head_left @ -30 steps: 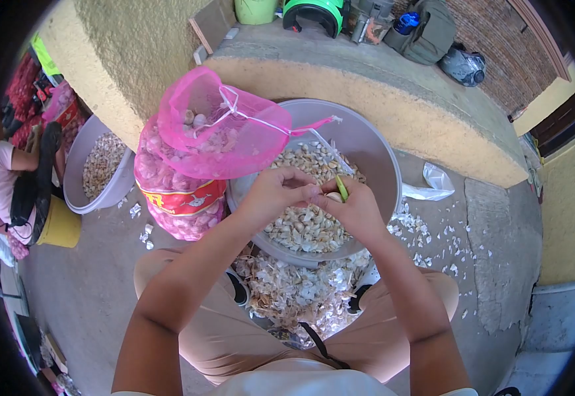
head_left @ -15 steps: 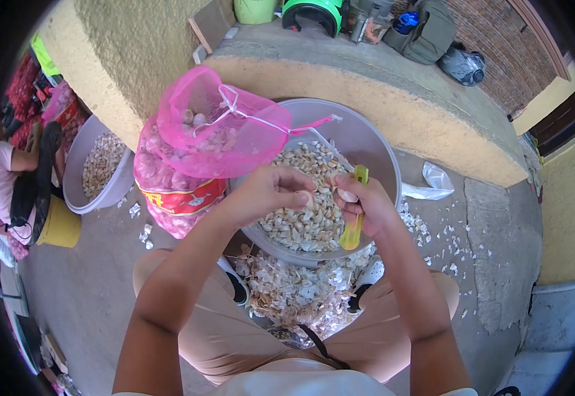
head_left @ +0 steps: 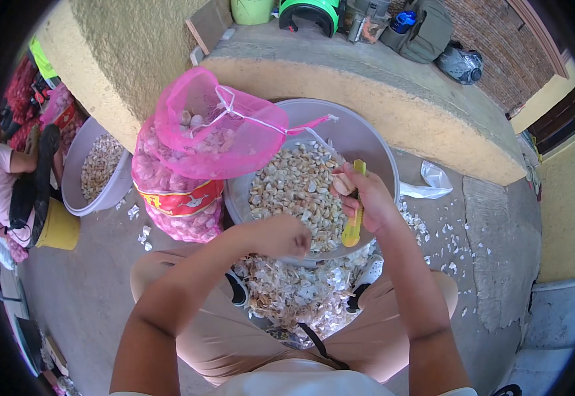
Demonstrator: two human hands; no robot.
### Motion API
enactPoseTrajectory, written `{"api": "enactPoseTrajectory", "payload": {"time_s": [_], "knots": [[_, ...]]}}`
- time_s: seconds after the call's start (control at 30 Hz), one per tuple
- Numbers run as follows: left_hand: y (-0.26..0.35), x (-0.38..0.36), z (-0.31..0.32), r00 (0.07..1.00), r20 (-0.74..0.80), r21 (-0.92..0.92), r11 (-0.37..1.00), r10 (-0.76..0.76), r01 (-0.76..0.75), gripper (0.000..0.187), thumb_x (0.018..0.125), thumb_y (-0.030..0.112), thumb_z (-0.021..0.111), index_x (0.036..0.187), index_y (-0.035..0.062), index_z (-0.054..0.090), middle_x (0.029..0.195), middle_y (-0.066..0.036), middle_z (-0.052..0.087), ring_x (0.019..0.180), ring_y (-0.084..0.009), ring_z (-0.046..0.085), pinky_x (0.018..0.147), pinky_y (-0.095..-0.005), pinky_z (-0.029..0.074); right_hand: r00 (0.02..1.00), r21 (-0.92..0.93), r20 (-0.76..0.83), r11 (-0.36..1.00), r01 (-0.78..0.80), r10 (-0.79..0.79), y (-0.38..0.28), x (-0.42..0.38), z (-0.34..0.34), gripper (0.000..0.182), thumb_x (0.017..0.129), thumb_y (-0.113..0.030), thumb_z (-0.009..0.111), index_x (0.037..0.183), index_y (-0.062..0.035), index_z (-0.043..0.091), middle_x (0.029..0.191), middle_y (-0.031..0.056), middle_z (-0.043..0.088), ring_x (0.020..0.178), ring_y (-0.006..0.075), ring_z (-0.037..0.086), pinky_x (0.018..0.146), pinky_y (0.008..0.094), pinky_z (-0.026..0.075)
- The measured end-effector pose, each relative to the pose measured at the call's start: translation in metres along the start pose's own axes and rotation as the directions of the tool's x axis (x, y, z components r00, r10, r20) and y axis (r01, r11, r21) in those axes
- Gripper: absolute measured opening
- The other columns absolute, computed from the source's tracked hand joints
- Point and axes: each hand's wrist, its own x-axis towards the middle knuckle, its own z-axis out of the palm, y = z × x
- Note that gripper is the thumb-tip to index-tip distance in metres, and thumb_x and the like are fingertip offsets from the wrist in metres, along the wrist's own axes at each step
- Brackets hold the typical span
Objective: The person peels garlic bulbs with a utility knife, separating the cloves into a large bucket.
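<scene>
My right hand (head_left: 374, 201) is closed around a yellow cutter knife (head_left: 352, 234) and also holds a garlic piece (head_left: 343, 184) at its fingertips. It hovers over the right side of a wide grey basin (head_left: 383, 155). Loose garlic cloves (head_left: 287, 188) fill much of the basin's bottom. Smeared by motion, my left hand (head_left: 284, 236) is over the basin's near rim, its fingers too blurred to read. Papery garlic skins (head_left: 300, 290) lie heaped on the floor below, between my feet.
A pink mesh sack of garlic bulbs (head_left: 181, 165) leans at the basin's left, its loose top overhanging the rim. A concrete ledge (head_left: 366, 86) curves behind. At far left, a person (head_left: 20, 165) sits near another basin of cloves (head_left: 99, 171) and a yellow bucket (head_left: 59, 224).
My left hand has moved away from the right hand, down toward the basin's near rim. The right hand stays nearly in place, still holding the cutter knife and garlic.
</scene>
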Motion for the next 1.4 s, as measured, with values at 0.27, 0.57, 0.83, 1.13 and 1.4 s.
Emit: {"api": "enactPoseTrajectory", "payload": {"time_s": [0.27,0.57,0.83,1.13,1.4], "knots": [[0.005,0.012,-0.009,0.780,-0.624,-0.262,0.953,-0.049,-0.150,0.038,0.078,0.026,0.060,0.101,-0.0013,0.049,0.094,-0.010,0.056,0.077,-0.0188,0.058,0.057,-0.0291,0.049,0.998,0.008,-0.044,0.999,0.038,-0.037,0.009,0.002,0.002,0.020,0.086,-0.026,0.049,0.085,-0.0056,0.047,0.064,0.0011,0.045,0.044,0.0053,0.036,0.041,0.0211,0.034],[0.006,0.019,-0.017,0.801,-0.543,-0.667,0.709,-0.251,-0.230,0.029,0.075,0.011,0.064,0.097,-0.0017,0.050,0.082,-0.008,0.058,0.071,-0.0114,0.058,0.053,-0.0220,0.050,0.985,-0.065,-0.026,0.983,0.171,-0.173,0.025,-0.001,0.028,0.022,0.084,-0.021,0.055,0.090,-0.0026,0.045,0.069,0.0039,0.051,0.049,0.0072,0.044,0.041,0.0220,0.039],[0.013,0.007,-0.024,0.805,-0.533,-0.654,0.731,-0.259,-0.197,0.029,0.077,0.009,0.061,0.100,-0.0062,0.051,0.089,-0.010,0.058,0.077,-0.0131,0.059,0.063,-0.0239,0.052,0.923,-0.401,-0.074,0.859,0.318,-0.376,0.028,0.003,0.020,0.019,0.083,-0.018,0.054,0.083,0.0014,0.053,0.061,0.0044,0.053,0.043,0.0080,0.047,0.038,0.0226,0.037],[0.004,0.005,-0.033,0.899,-0.354,-0.899,0.360,-0.260,-0.249,0.017,0.080,0.011,0.049,0.093,-0.0004,0.052,0.077,-0.005,0.055,0.068,-0.0123,0.056,0.066,-0.0321,0.052,0.996,0.131,-0.025,0.988,0.086,-0.084,0.015,0.000,0.014,0.020,0.086,-0.017,0.049,0.089,0.0021,0.052,0.073,0.0104,0.056,0.045,0.0068,0.036,0.044,0.0238,0.038],[-0.022,0.008,-0.040,0.836,-0.371,-0.812,0.579,-0.405,-0.080,0.020,0.079,0.011,0.050,0.095,0.0013,0.052,0.070,-0.004,0.051,0.065,-0.0126,0.054,0.061,-0.0313,0.050,0.987,0.071,-0.079,0.987,0.147,-0.141,0.013,0.002,0.007,0.019,0.087,-0.018,0.049,0.089,0.0012,0.052,0.075,0.0079,0.056,0.047,0.0071,0.038,0.046,0.0245,0.040]]}}
